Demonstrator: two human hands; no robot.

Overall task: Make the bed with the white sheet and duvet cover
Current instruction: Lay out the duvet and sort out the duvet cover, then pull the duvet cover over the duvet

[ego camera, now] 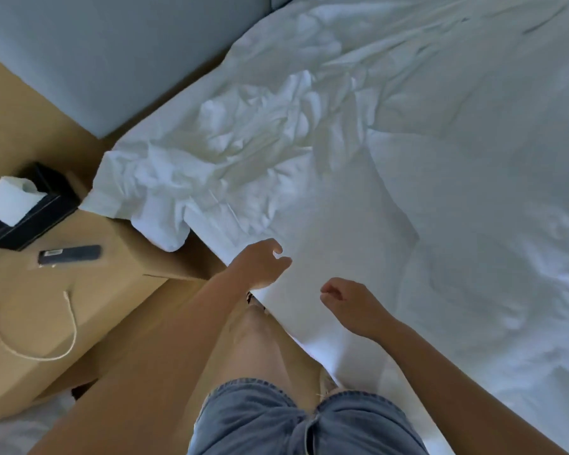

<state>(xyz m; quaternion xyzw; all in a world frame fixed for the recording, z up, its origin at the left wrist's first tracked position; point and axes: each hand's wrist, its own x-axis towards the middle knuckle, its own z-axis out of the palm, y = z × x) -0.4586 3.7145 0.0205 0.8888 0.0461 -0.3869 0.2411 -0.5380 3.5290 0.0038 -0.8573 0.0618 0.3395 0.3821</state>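
The white sheet (339, 244) lies smooth over the near edge of the bed. Farther up, the white duvet cover (243, 136) is bunched and wrinkled toward the head end, and one corner of it hangs over the bedside table. My left hand (260, 264) hovers over the bed's edge with fingers curled apart and nothing in it. My right hand (349, 303) hovers just above the sheet, fingers loosely bent, holding nothing. Both hands are a short way apart.
A pale padded headboard (128, 60) stands at the upper left. The wooden bedside table (46, 307) holds a black tissue box (23, 205), a dark phone (69, 254) and a white cable (33, 343). My bare legs and denim shorts (293, 421) stand against the bed's side.
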